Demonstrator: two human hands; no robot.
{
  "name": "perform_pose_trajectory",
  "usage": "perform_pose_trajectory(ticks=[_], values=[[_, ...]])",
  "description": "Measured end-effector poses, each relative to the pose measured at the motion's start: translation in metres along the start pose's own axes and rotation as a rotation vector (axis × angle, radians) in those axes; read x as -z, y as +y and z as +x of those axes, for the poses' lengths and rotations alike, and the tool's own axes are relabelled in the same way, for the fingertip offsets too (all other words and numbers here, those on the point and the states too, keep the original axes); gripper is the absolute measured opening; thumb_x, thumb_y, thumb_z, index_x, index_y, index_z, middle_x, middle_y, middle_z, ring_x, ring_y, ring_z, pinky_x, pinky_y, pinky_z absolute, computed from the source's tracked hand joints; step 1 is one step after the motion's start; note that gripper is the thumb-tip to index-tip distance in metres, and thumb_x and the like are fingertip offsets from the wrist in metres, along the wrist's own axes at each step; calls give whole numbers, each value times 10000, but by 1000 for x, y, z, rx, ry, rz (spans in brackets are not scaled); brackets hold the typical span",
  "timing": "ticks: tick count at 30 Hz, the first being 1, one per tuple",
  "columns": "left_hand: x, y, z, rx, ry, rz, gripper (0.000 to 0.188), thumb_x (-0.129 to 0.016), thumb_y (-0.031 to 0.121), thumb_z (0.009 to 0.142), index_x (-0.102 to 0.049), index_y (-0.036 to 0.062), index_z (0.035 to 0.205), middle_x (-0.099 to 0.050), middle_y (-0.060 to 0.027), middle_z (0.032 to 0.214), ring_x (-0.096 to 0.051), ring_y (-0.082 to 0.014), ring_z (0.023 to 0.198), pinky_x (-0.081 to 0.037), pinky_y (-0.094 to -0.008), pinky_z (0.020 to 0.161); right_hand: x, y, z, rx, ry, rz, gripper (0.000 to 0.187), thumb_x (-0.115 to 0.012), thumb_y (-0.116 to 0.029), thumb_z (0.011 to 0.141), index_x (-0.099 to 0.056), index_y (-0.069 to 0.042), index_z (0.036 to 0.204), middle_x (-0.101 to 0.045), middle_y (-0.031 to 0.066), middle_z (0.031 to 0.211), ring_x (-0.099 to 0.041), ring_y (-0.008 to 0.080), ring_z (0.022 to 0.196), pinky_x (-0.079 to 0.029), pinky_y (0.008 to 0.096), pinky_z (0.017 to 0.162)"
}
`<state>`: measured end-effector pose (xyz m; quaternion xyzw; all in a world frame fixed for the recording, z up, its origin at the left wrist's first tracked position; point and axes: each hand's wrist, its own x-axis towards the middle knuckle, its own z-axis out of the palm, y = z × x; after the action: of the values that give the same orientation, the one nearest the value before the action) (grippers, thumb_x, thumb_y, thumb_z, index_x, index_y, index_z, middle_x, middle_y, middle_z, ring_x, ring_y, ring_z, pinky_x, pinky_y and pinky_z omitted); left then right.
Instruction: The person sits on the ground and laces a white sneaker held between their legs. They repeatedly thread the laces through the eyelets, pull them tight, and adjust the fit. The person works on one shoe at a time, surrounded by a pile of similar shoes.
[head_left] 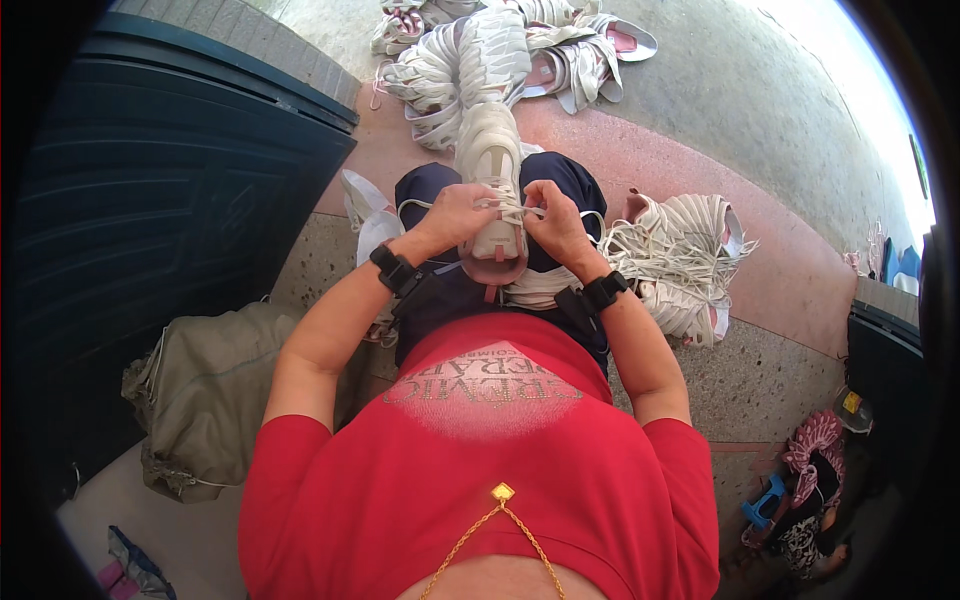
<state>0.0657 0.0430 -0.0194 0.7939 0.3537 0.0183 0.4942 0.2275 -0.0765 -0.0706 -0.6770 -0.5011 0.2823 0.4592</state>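
Observation:
A white and beige shoe upper (495,245) with pink trim lies over my lap, its toe pointing away from me. White shoelace (516,207) crosses its eyelets. My left hand (462,214) is at the left eyelet edge, fingertips pinched on the lace. On the opposite edge my right hand (556,222) is closed too, thumb and forefinger gripping the lace. Loose lace loops hang out to both sides of my hands. The exact fingertip hold is small and partly hidden.
Stacked shoe uppers (460,65) lie on the floor ahead. Another bundle of laced uppers (685,260) lies at my right. A bulging olive sack (215,395) stands on the left beside a dark door (170,190). Sandals and a pink patterned cloth (815,445) are at the lower right.

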Motion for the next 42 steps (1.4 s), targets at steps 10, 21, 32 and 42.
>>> perform_pose_trajectory(ticks=[10, 21, 32, 42], values=[[-24, 14, 18, -296, 94, 610, 153, -599, 134, 768, -644, 42, 881, -645, -169, 775, -632, -347, 731, -509, -411, 636, -8, 27, 10, -35, 36, 428, 239, -541, -58, 883, -524, 24, 1107, -612, 77, 820, -601, 155, 721, -478, 283, 630], [-23, 2, -3, -508, 306, 417, 109, -604, 82, 772, -623, 49, 874, -641, -136, 799, -630, -322, 742, -506, -404, 651, 9, 1, 23, -422, -491, 725, 180, -576, -113, 888, -601, -19, 1039, -571, -25, 775, -467, 31, 567, -387, 182, 492], [-29, -9, -16, -669, 450, 477, 139, -621, 54, 739, -614, 64, 878, -617, -111, 754, -609, -289, 679, -477, -386, 601, 12, -14, 26, -253, -581, 378, 281, -639, -234, 877, -610, -5, 1037, -611, 23, 847, -535, 81, 733, -450, 239, 592], [-29, -13, -17, -614, 400, 466, 144, -622, 65, 758, -615, 53, 902, -628, -120, 792, -616, -305, 713, -485, -386, 618, 19, -29, 28, -353, -643, 444, 309, -606, -223, 903, -592, -31, 1144, -616, -3, 793, -494, 53, 584, -389, 207, 468]])
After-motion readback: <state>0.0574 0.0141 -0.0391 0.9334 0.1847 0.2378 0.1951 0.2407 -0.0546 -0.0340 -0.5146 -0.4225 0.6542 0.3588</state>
